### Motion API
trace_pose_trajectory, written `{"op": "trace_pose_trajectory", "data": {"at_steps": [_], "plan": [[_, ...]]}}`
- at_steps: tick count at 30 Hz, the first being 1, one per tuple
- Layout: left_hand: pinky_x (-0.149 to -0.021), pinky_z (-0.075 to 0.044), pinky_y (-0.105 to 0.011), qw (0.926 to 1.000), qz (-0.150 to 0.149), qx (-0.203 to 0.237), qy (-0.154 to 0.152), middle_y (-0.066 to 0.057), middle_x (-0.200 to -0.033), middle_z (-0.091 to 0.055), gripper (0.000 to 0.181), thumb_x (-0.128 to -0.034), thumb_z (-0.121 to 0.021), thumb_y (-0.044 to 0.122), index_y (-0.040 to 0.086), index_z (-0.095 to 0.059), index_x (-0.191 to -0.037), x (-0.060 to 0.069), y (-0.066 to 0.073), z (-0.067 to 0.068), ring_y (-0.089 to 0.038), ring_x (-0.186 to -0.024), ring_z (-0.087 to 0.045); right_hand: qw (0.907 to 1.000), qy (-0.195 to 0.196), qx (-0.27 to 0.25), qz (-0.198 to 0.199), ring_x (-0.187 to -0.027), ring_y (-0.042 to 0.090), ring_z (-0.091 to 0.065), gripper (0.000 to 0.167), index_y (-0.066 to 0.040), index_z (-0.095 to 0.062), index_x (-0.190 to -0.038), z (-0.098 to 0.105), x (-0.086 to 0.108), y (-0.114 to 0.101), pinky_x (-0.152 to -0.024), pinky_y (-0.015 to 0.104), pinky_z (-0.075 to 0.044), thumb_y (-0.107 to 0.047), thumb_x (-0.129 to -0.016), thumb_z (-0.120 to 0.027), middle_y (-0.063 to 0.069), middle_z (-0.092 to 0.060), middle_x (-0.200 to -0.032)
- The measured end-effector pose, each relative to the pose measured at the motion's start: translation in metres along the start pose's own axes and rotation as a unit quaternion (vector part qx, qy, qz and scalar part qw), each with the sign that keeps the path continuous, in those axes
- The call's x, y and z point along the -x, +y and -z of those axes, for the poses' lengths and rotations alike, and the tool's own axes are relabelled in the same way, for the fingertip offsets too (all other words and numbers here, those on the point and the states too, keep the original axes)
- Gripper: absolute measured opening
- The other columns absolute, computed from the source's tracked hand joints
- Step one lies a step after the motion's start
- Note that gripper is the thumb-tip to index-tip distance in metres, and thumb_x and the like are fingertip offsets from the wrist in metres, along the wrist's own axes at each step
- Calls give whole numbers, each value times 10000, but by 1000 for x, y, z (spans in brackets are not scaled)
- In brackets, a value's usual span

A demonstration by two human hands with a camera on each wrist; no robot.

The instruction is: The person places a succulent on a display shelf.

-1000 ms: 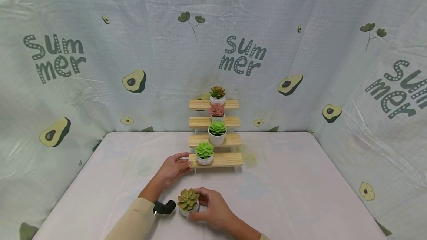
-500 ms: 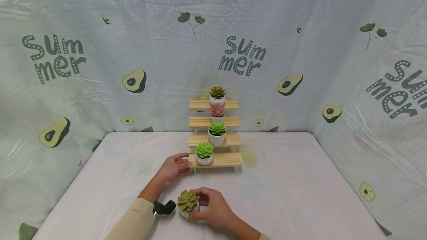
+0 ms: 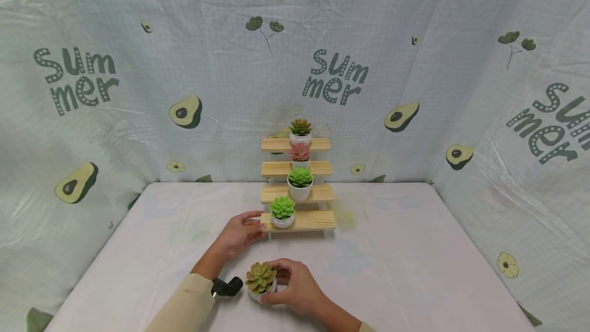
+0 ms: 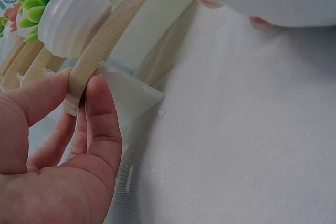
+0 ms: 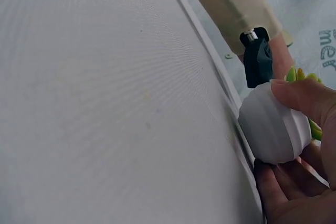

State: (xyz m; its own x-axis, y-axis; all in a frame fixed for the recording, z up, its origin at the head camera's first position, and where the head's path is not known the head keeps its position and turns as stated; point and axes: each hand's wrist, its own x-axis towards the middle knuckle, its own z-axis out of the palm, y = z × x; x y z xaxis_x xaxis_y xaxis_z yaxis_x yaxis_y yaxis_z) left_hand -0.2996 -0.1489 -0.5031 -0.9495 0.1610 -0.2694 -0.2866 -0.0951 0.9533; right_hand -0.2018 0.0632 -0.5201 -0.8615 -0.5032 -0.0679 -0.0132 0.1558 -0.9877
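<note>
My left hand (image 3: 238, 234) pinches the left end of the lowest plank of a tiered wooden plant stand (image 3: 309, 221). In the left wrist view the thumb lies on the plank's top and fingers curl beneath it. My right hand (image 3: 296, 291) grips a potted succulent (image 3: 260, 278) with yellow-green, reddish-edged leaves, around its white ribbed pot (image 5: 275, 124). It is in front of the stand, beside my left wrist; whether the pot touches the table I cannot tell. A bright green succulent (image 3: 282, 211) stands on the lowest plank, left of its middle.
Higher planks bear a green succulent (image 3: 300, 183), a pink succulent (image 3: 300, 154) and a green-red succulent (image 3: 300, 131), one on each. A black wrist mount (image 3: 228, 287) sticks out from my left sleeve, close to the held pot. White cloth (image 3: 405, 250) covers the table; printed curtains (image 3: 221, 76) enclose it.
Both hands keep their holds and stay almost in place. The succulent in my right hand shifts and tilts very slightly; the plant stand stays where it was.
</note>
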Motion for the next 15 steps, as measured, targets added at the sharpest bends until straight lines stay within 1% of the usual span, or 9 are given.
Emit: {"op": "trace_pose_trajectory", "data": {"at_steps": [4, 9, 15], "plan": [[-821, -614, -283, 10000, -17, -12, -23, -112, -1121, -705, 509, -1010, -606, 6, -38, -440, -1488, 0, 0, 0, -138, -908, -704, 10000, 47, 2, 5, -1050, 88, -682, 509, -123, -697, -1233, 1, 1, -1, -891, 210, -582, -150, -772, -911, 14, -697, -1199], [-825, -614, -286, 10000, -9, -24, -23, -115, -1124, -704, 505, -1012, -601, 3, -34, -441, -1489, 1, 1, 0, -139, -909, -705, 9998, 90, -165, 57, -1055, 107, -688, 526, -102, -686, -1250, 3, 2, -1, -894, 207, -581, -140, -773, -907, 41, -697, -1211], [-844, -616, -299, 10000, 8, -67, -28, -132, -1153, -695, 516, -1008, -616, 19, -31, -439, -1490, 3, 1, 0, -149, -927, -704, 9992, 245, -236, 216, -1093, 110, -680, 549, -80, -683, -1261, 6, 3, -2, -913, 187, -565, -111, -763, -911, 68, -703, -1239]]}}
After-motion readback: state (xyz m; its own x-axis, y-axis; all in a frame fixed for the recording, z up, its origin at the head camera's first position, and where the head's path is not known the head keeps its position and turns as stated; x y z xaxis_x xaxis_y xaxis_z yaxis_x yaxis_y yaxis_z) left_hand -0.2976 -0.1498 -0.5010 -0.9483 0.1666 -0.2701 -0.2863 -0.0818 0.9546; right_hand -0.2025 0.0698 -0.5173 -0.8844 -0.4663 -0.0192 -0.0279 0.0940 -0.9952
